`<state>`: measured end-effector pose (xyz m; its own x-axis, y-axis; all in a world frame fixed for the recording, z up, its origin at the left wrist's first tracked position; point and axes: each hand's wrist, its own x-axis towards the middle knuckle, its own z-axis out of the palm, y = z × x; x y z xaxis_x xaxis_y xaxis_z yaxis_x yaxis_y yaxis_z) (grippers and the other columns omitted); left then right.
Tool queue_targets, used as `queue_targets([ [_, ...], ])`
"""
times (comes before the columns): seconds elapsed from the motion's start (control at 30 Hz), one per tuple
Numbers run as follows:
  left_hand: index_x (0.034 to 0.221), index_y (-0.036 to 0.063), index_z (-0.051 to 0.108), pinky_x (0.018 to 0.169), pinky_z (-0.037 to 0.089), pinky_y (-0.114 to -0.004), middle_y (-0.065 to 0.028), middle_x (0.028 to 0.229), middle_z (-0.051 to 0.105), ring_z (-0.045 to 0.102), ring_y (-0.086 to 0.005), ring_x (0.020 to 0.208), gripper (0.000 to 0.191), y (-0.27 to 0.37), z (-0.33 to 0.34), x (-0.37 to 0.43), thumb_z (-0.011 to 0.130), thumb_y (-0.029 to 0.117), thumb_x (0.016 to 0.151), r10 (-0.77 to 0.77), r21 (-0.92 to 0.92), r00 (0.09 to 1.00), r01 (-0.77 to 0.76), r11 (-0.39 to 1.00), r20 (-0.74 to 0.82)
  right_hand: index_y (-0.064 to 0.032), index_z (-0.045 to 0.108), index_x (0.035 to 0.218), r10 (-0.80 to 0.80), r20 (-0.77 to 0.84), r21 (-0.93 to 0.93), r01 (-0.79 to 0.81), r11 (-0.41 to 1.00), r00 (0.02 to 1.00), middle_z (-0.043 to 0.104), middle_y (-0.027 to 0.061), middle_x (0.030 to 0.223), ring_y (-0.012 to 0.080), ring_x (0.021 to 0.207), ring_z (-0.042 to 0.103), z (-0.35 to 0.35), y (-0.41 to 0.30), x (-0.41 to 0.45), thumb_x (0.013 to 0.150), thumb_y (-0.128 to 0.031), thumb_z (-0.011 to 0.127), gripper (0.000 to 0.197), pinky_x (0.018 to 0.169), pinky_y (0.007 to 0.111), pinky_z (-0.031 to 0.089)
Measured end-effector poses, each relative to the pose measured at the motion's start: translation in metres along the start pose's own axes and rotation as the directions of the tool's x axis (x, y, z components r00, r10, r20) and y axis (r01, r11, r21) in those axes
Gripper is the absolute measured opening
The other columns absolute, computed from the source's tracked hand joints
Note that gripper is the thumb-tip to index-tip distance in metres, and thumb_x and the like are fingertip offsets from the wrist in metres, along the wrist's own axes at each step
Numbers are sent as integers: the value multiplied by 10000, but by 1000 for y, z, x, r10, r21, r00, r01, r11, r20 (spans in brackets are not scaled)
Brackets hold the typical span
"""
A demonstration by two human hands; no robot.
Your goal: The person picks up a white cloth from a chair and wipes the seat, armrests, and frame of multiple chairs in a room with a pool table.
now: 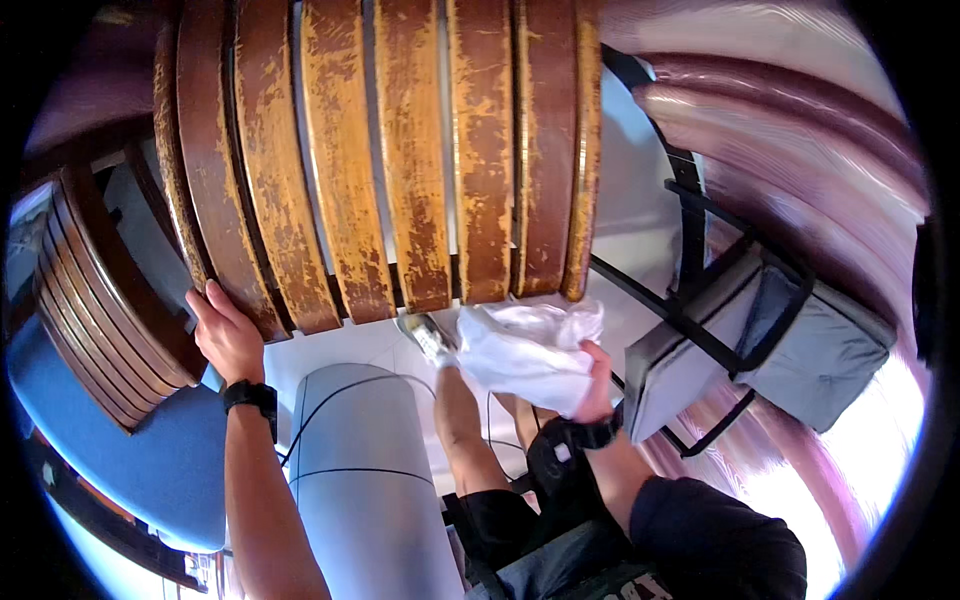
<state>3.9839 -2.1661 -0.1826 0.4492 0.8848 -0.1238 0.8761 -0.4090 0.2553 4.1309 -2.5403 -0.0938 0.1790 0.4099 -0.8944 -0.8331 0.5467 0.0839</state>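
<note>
In front of me stands a slatted wooden bench or seat (412, 165), its brown finish worn through to yellow wood along several slats. At its left near corner, my left hand (229, 330) grips the edge of the outer slat. A white cloth (517, 345) is bunched in my right hand (596, 382), against the near ends of the slats on the right side. Part of that hand's fingers is hidden by the cloth. Both wrists wear dark bands.
To the left are a second slatted wooden piece (112, 300) and a blue cushioned surface (112, 442). A grey cylinder (367, 480) with a dark cable stands by my legs. On the right, a black-framed grey padded chair (757, 337) sits before pinkish curtains (787, 135).
</note>
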Motion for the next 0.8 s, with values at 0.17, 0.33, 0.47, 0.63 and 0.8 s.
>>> queue_targets([
  [0.17, 966, 9, 439, 518, 417, -552, -296, 704, 582, 559, -479, 662, 326, -15, 6, -8, 345, 321, 970, -18, 21, 1000, 19, 1000, -10, 27, 422, 1258, -426, -91, -363, 368, 856, 900, 538, 253, 1181, 371, 1056, 563, 28, -42, -48, 797, -330, 495, 587, 925, 466, 458],
  [0.33, 951, 5, 440, 505, 410, -544, -290, 695, 581, 555, -475, 644, 357, -35, 6, -2, 336, 346, 970, -37, 124, 999, 37, 992, 0, 36, 579, 1086, -575, 373, -889, 457, 1, 728, 604, 159, 1103, 254, 959, 606, 84, -74, 41, 799, -201, 643, 378, 815, 391, 481],
  [0.47, 969, 5, 448, 521, 408, -540, -287, 702, 576, 550, -478, 659, 368, -16, 12, -6, 314, 347, 977, -44, 150, 999, 44, 988, 2, 5, 537, 1152, -271, 659, -720, 485, -496, 701, 571, 160, 1148, 265, 1071, 527, 102, -89, 107, 670, -336, 751, 628, 920, 351, 395],
  [0.63, 1381, 31, 299, 979, 348, -462, -202, 1391, 360, 353, -358, 1276, 534, 43, -4, -10, 458, 280, 935, 68, 275, 988, -29, 961, -136, 41, 570, 1072, -265, 356, -898, 406, 168, 896, 631, 97, 1028, 153, 936, 590, 88, -108, 113, 656, -175, 783, 514, 839, 278, 452],
  [0.8, 1419, 33, 229, 1103, 188, -424, -188, 1438, 294, 274, -322, 1335, 597, 231, 43, -30, 499, 178, 907, 506, -73, 858, -501, 862, 90, -21, 507, 1208, 138, 222, -846, 120, 520, 965, 612, 107, 1089, 182, 983, 584, 26, -150, 107, 670, -144, 763, 609, 887, 288, 440],
])
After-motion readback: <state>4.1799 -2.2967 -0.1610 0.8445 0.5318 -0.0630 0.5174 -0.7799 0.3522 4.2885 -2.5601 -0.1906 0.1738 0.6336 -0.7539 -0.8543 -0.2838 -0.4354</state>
